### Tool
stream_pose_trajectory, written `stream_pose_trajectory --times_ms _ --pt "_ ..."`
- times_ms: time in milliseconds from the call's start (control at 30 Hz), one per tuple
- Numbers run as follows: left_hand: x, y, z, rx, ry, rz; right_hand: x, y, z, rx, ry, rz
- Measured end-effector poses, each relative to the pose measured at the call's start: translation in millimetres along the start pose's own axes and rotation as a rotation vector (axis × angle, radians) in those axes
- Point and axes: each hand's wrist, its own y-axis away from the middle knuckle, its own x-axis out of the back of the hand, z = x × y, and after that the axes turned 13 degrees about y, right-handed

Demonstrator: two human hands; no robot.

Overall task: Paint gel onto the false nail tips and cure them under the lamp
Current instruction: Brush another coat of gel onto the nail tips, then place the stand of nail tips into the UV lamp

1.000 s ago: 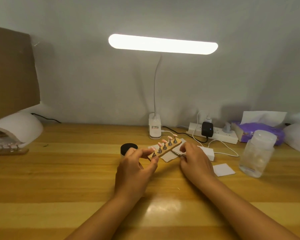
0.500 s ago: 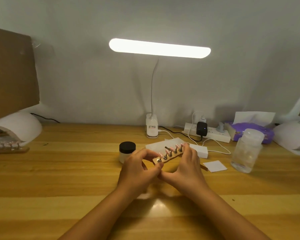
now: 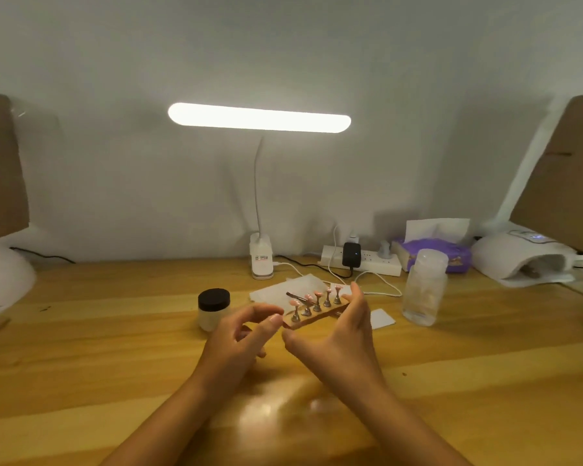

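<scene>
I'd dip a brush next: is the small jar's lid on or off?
On. The black lid sits flat on the white jar, covering its mouth.

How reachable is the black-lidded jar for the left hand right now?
Probably yes. The jar stands close beside the left hand, on its left, nothing between. That hand seems to pinch the end of the nail holder; the right hand holds it too, so letting go looks safe.
</scene>
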Motion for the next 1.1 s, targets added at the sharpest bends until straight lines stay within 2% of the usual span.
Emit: stream_pose_trajectory --times_ms 100,167,267,333,433,533,633,733,867,1100 --pt "8.0 2.3 -4.7 -0.027 -0.160 -0.030 39.2 16.6 23.8 0.018 -0.045 0.012" --pt "8.2 0.8 -8.4 -0.031 -0.264 -0.059 78.1 16.8 52.6 -0.016 -0.037 0.093" --pt "-15.9 -2.7 -3.8 -0.061 -0.254 -0.111 134.6 0.4 113.7 -0.126 0.074 0.229" --pt "-50.7 -9.4 0.8 -0.051 -0.208 -0.192 160.5 -16.0 157.3 -0.241 0.158 0.263" --pt "-120.5 -26.4 1.4 0.037 -0.175 -0.381 174.9 -33.6 209.7 -0.397 0.255 0.185" --pt "-199.7 -42.1 -4.3 0.110 -0.154 -0.466 176.3 -43.3 242.7 -0.427 0.352 0.118" --pt "-276.0 -55.7 -16.8 0.132 -0.078 -0.410 182.3 -57.9 257.9 -0.406 0.435 0.091" --pt "-319.2 -66.7 -35.1 0.207 0.015 -0.298 193.5 -67.1 269.6 -0.430 0.516 0.037" --pt "-326.5 -72.6 -58.4 0.076 0.039 -0.180 199.4 -69.3 291.4 -0.468 0.536 0.038" --pt "-336.7 -80.7 -71.0 0.010 0.045 -0.166 200.4 -90.0 304.5 -0.446 0.611 0.095"
